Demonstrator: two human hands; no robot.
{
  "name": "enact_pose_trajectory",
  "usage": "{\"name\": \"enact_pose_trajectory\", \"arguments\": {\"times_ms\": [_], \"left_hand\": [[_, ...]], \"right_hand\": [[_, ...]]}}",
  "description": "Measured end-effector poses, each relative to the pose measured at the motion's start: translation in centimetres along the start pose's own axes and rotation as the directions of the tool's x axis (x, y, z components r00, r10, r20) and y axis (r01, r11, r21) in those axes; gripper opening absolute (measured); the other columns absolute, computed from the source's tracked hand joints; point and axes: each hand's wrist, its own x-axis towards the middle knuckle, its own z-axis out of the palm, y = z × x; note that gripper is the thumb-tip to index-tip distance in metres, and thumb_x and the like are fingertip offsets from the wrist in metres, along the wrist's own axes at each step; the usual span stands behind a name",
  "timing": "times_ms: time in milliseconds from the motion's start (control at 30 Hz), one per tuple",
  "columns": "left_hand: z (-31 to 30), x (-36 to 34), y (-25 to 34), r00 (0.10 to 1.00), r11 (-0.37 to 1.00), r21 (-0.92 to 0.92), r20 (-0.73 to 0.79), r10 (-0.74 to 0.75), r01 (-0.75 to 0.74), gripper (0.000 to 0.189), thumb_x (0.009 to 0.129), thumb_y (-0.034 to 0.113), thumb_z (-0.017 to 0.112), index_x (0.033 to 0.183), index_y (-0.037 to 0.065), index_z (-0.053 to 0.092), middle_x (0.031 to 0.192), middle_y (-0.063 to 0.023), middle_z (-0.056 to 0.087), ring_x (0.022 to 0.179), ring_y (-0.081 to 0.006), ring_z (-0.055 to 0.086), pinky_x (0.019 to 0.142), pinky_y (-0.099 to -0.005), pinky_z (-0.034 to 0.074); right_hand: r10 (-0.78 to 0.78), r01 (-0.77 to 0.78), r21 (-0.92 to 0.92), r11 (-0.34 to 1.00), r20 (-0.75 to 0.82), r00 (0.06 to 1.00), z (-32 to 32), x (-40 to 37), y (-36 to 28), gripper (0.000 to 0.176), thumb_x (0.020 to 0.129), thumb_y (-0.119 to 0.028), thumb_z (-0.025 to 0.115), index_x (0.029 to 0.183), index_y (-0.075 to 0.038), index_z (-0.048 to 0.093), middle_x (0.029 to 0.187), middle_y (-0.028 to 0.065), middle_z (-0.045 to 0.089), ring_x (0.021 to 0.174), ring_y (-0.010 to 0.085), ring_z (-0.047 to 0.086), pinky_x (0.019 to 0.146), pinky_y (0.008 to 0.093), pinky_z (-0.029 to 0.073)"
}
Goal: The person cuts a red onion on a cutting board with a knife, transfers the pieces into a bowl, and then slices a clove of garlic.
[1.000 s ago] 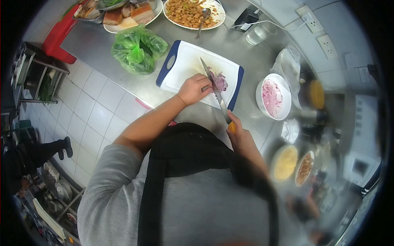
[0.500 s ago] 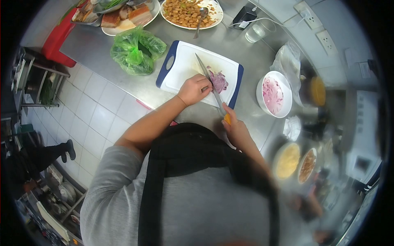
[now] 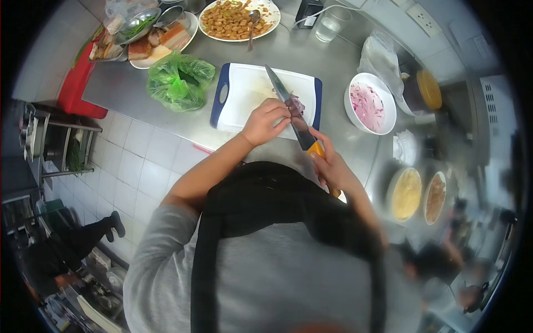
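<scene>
My right hand (image 3: 331, 164) is wrapped round the orange-yellow handle of a kitchen knife (image 3: 300, 126). Its broad blade face shows, slanting up and left over a white cutting board (image 3: 244, 83) with blue ends. My left hand (image 3: 267, 121) is closed, fingers bent and tips right against the blade's left side; anything between them is hidden. Chopped red onion (image 3: 297, 104) lies on the board, partly behind the blade. To the right stands a white bowl (image 3: 392, 119) with cut red onion (image 3: 367, 108) in it.
Left of the board sits a green plastic bag (image 3: 176, 83). Farther back are a plate of diced food (image 3: 225, 21) with a spoon, pork slabs (image 3: 175, 36) and a glass of water (image 3: 328, 30). Bowls of yellow (image 3: 407, 194) and brown food (image 3: 436, 198) stand right. Another person's leg (image 3: 91, 236) shows lower left.
The knife has turned so its broad face shows, and its handle has shifted slightly right with my right hand. My left hand stays beside the blade. The whole view has shifted a little.
</scene>
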Motion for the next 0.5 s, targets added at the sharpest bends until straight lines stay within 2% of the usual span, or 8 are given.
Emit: {"name": "enact_pose_trajectory", "arguments": {"times_ms": [67,167,233,300,367,400,500], "left_hand": [[0.4,-0.1,-0.7,0.999,0.999,0.032,0.044,0.016,-0.017,0.013,0.074,0.003,0.071,0.086,0.008,0.067,0.091,-0.0064,0.064,0.091,-0.0278,0.062,0.081,-0.0360,0.053],[0.5,0.1,-1.8,0.996,0.998,0.066,0.084,-0.003,-0.003,0.015,0.074,0.001,0.071,0.087,0.008,0.067,0.092,-0.0063,0.064,0.092,-0.0283,0.062,0.084,-0.0368,0.052],[-0.2,0.4,-1.5,0.996,0.996,0.086,0.086,0.003,-0.010,0.018,0.073,0.004,0.072,0.090,0.008,0.067,0.097,-0.0066,0.064,0.096,-0.0298,0.060,0.089,-0.0395,0.050],[-1.0,0.9,-0.7,0.997,0.993,0.110,0.067,0.041,-0.049,0.024,0.073,0.010,0.074,0.096,0.010,0.068,0.106,-0.0073,0.063,0.102,-0.0322,0.059,0.096,-0.0439,0.047],[-2.3,1.3,2.1,0.986,0.986,0.143,0.154,0.061,-0.083,0.033,0.075,0.027,0.075,0.106,0.016,0.069,0.126,-0.0096,0.055,0.119,-0.0370,0.049,0.104,-0.0533,0.036],[-2.9,1.5,3.6,0.978,0.982,0.158,0.198,0.068,-0.101,0.039,0.076,0.035,0.075,0.111,0.019,0.069,0.136,-0.0108,0.051,0.127,-0.0395,0.044,0.109,-0.0580,0.031],[-2.7,2.0,7.0,0.886,0.962,0.241,0.463,0.002,-0.128,0.055,0.077,0.052,0.070,0.128,0.034,0.062,0.158,-0.0101,0.026,0.145,-0.0452,0.014,0.111,-0.0682,0.009]], "right_hand": [[0.000,0.000,0.067,0.998,-0.004,1.000,0.2,-0.1,0.2,0.055,0.099,-0.018,0.048,0.150,-0.022,0.027,0.065,0.0054,0.051,0.049,0.0126,0.050,0.047,0.0282,0.044],[0.012,-0.011,0.061,0.998,-0.021,1.000,-0.2,-0.8,0.1,0.057,0.099,-0.019,0.049,0.150,-0.023,0.026,0.071,0.0097,0.058,0.056,0.0201,0.060,0.053,0.0326,0.048],[-0.075,0.051,-0.180,0.982,-0.129,0.989,0.2,-1.0,0.7,0.058,0.097,-0.020,0.051,0.150,-0.023,0.026,0.079,0.0139,0.062,0.066,0.0282,0.065,0.059,0.0380,0.050],[-0.194,0.090,-0.431,0.898,-0.203,0.960,0.8,-1.1,1.8,0.060,0.095,-0.021,0.054,0.149,-0.023,0.028,0.086,0.0171,0.065,0.076,0.0349,0.067,0.065,0.0427,0.052],[-0.337,0.101,-0.671,0.735,-0.231,0.913,1.3,-1.1,2.8,0.061,0.092,-0.021,0.058,0.146,-0.023,0.031,0.092,0.0193,0.066,0.084,0.0401,0.066,0.072,0.0469,0.052],[-0.342,0.083,-0.684,0.725,-0.253,0.905,1.6,-1.4,2.8,0.061,0.090,-0.021,0.060,0.144,-0.023,0.033,0.093,0.0185,0.066,0.083,0.0394,0.066,0.071,0.0469,0.052],[-0.349,0.035,-0.700,0.714,-0.312,0.884,2.5,-2.4,2.6,0.061,0.085,-0.018,0.066,0.139,-0.021,0.037,0.098,0.0175,0.067,0.083,0.0387,0.066,0.072,0.0471,0.053]]}}
